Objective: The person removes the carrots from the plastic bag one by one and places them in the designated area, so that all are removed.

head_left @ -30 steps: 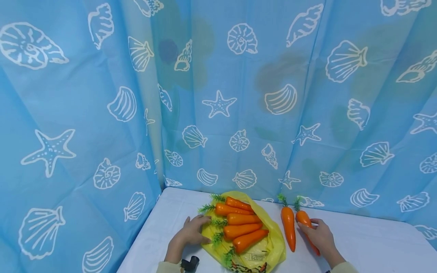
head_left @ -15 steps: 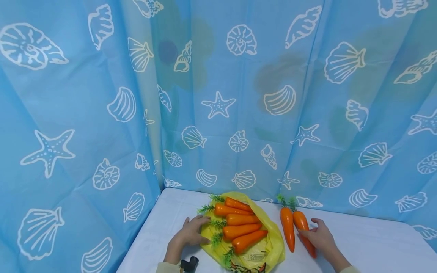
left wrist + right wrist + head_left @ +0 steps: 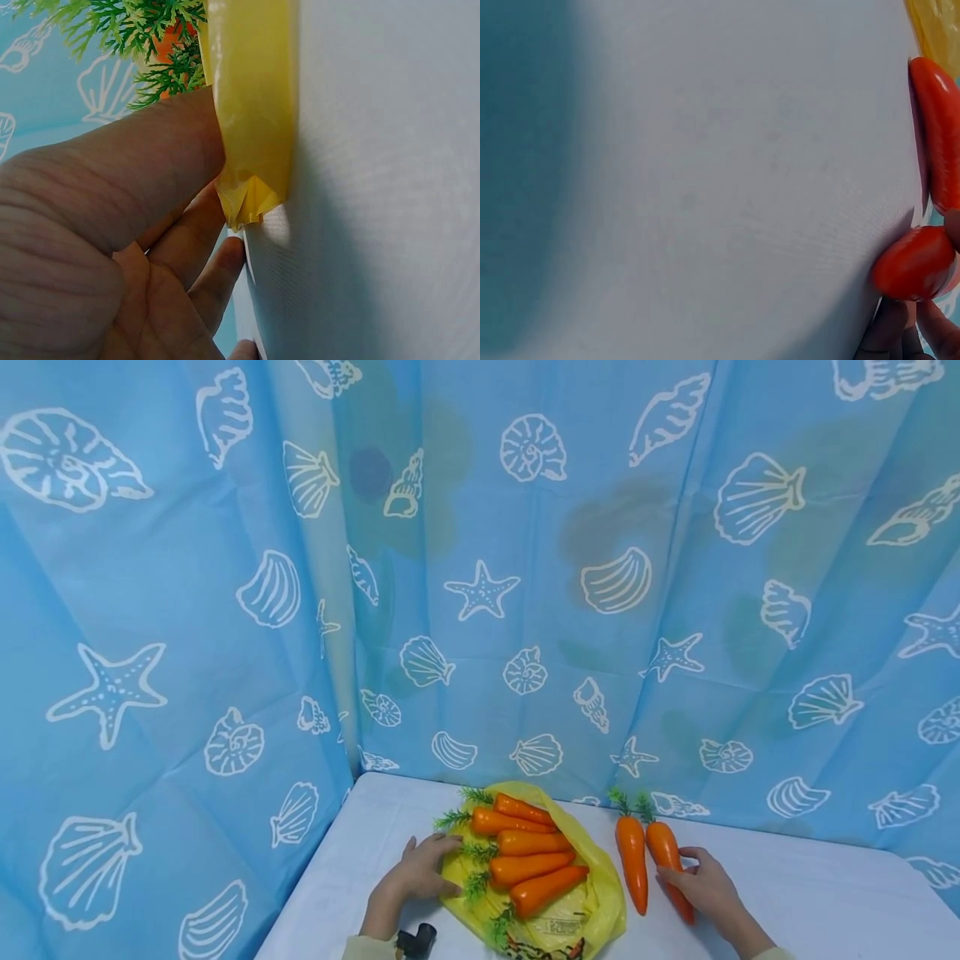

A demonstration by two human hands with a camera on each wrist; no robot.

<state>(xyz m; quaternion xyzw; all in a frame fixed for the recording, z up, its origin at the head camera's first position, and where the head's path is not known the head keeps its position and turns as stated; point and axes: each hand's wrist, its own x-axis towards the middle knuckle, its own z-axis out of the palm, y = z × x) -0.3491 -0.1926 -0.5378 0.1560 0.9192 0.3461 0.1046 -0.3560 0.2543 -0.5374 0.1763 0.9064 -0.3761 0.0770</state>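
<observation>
On the white table lies a yellow plastic bag (image 3: 609,893) with several orange carrots (image 3: 530,865) with green tops on it, side by side. At the bag's left edge my left hand (image 3: 422,868) touches it, thumb and fingers spread apart. In the left wrist view the thumb (image 3: 165,142) lies against the yellow plastic, and other fingers reach down by the table. To the right of the bag, two more carrots lie with tops pointing away. My right hand (image 3: 708,887) holds the right one (image 3: 664,847) between thumb and fingers; the other carrot (image 3: 632,860) lies just left of it.
A blue curtain (image 3: 480,693) with white shells and starfish hangs behind and left of the white table (image 3: 817,893). A small black device (image 3: 417,941) sits by the left wrist, near the front edge of the view.
My right hand has shifted the right carrot a little left, closer to the carrot beside it, and its forefinger has closed back toward the carrot. The left hand has stayed at the bag.
</observation>
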